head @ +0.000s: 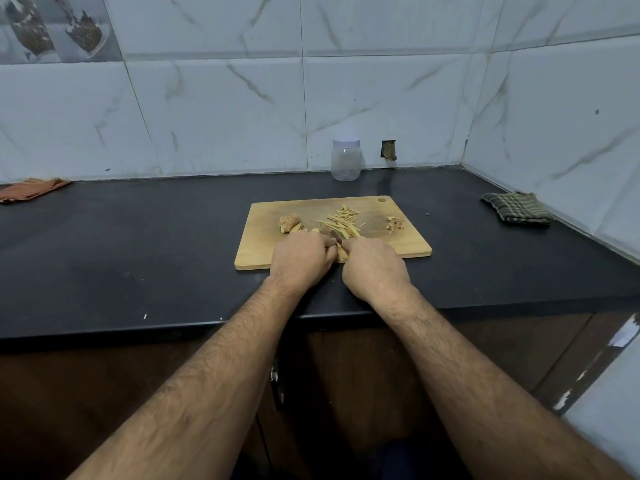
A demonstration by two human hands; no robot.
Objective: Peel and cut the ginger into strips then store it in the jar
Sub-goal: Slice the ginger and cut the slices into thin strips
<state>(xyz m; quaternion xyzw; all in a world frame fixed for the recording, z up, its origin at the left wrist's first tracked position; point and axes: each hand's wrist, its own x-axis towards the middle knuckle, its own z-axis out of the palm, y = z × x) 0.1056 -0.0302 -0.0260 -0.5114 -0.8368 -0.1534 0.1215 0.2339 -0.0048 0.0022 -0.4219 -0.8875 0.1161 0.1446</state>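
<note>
Orange cloth (33,189): lay far left on the counter (138,244), well away from your work.
Ginger knob (290,223): sat on the left of the board (398,242), looking unpeeled; more cutting seemed to remain.
Left hand (302,259): your fingers were curled down over a ginger piece (341,252) at the board's near edge, holding it.
Knife (336,235): only a bit of blade showed between your hands, just beside your left fingertips.
Right hand (374,266): you had it closed, apparently round the hidden knife handle.
Strips (341,220): lay piled mid-board, just beyond your hands.
Peel scraps (394,225): sat apart on the right.
Jar (346,160): stood lidded and empty against the wall, behind the board.
Risk: with your fingertips that close, a slip off the small piece could nick you; strips near the board's edge could scatter onto the counter.
</note>
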